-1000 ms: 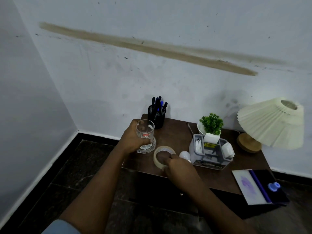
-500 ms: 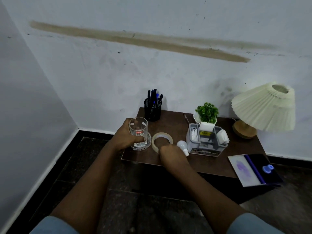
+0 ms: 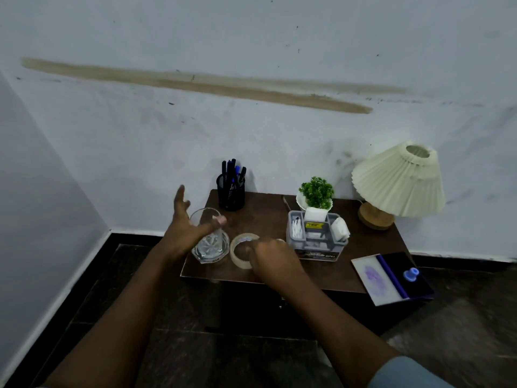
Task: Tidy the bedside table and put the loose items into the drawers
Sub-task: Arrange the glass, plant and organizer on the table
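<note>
The right hand (image 3: 272, 256) has its fingertips curled down onto the near rim of the roll of tape (image 3: 244, 250), thumb side hidden, so it reads as a pinch on the ring's wall, though the exact contact is blurred. The left hand (image 3: 187, 228) is spread wide, fingers splayed and lifted, its thumb across the front of the drinking glass (image 3: 209, 239) without closing on it.

The tape lies flat near the front edge of the bedside table (image 3: 268, 217), just beside the glass and left of the grey organiser (image 3: 316, 239). It looks light and stiff, a hollow ring; hooking a finger through the core or pinching the wall should hold it well, and dropping it would do no harm. The glass is the opposite: heavy-based, smooth, breakable, best gripped around the middle of the body, and kept away from the table's edge.

Farther out stand a black pen holder (image 3: 231, 193), a small potted plant (image 3: 316, 193) and a pleated lamp (image 3: 400, 183). A notebook (image 3: 391, 278) overhangs the right front corner.

The organiser carries a yellow label and pale lettering along its base; neither is sharp enough to read. A small red mark on the glass is likewise illegible. No drawer is visible.
</note>
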`<state>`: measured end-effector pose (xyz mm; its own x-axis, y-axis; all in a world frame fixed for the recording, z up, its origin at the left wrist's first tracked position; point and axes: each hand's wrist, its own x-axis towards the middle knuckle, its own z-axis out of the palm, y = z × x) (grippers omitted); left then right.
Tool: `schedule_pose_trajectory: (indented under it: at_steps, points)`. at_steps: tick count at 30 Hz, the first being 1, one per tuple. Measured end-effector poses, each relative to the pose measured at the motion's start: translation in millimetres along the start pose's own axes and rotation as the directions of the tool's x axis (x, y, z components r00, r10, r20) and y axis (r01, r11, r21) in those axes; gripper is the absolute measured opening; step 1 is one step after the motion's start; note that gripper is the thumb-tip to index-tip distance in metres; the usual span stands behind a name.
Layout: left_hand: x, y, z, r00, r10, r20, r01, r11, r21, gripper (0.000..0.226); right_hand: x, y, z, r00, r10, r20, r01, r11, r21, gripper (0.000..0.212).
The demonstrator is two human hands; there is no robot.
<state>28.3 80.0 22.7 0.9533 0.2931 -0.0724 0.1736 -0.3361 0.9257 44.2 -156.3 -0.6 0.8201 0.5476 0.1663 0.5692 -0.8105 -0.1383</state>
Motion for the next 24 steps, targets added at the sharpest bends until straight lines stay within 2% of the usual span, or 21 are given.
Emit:
schedule_pose_trajectory:
  at_steps: [2,4,6,7,8,9,11,13,16,18,21,24]
  points:
    - [-1,14,7,0.965,0.168,-0.202,-0.152,0.984,0.092,0.106,1,14,-21,0.987,0.058,-0.15,-0.056,0.998,0.022,0.015]
    - [1,28,19,0.842,0.399,-0.363,-0.299,0.906,0.301,0.076,2,35,-40,0.948,0.106,-0.301,-0.108,0.994,0.008,0.015]
    - [2,45,38,0.713,0.587,-0.382,-0.409,0.792,0.453,0.053,-2,59,-51,0.913,0.205,-0.352,-0.239,0.97,-0.054,0.017]
    - [3,53,51,0.674,0.648,-0.355,-0.466,0.746,0.476,0.043,-4,69,-54,0.894,0.268,-0.36,-0.311,0.948,-0.066,0.018]
    - [3,58,65,0.656,0.688,-0.31,-0.519,0.709,0.477,0.035,-7,79,-54,0.872,0.323,-0.368,-0.37,0.927,-0.063,0.018]
    - [4,61,81,0.669,0.701,-0.249,-0.552,0.692,0.466,0.029,-10,86,-53,0.85,0.368,-0.377,-0.417,0.908,-0.053,0.015]
    - [14,59,113,0.742,0.664,-0.087,-0.564,0.689,0.455,0.027,-15,95,-48,0.827,0.41,-0.384,-0.46,0.887,-0.045,0.013]
    - [39,55,142,0.816,0.569,0.104,-0.539,0.682,0.494,0.029,-15,101,-42,0.842,0.396,-0.367,-0.452,0.888,-0.081,0.016]
    - [87,55,168,0.872,0.401,0.282,-0.489,0.678,0.549,0.043,-13,107,-36,0.861,0.363,-0.356,-0.426,0.898,-0.115,0.013]
    - [117,55,178,0.87,0.301,0.391,-0.492,0.584,0.646,0.05,-10,111,-34,0.865,0.34,-0.368,-0.41,0.903,-0.128,0.011]
    - [145,49,192,0.826,0.137,0.546,-0.555,0.365,0.747,0.052,-6,113,-34,0.871,0.313,-0.379,-0.387,0.912,-0.136,0.01]
    - [151,40,199,0.804,0.065,0.591,-0.583,0.279,0.763,0.05,-4,112,-33,0.871,0.311,-0.38,-0.381,0.916,-0.124,0.009]
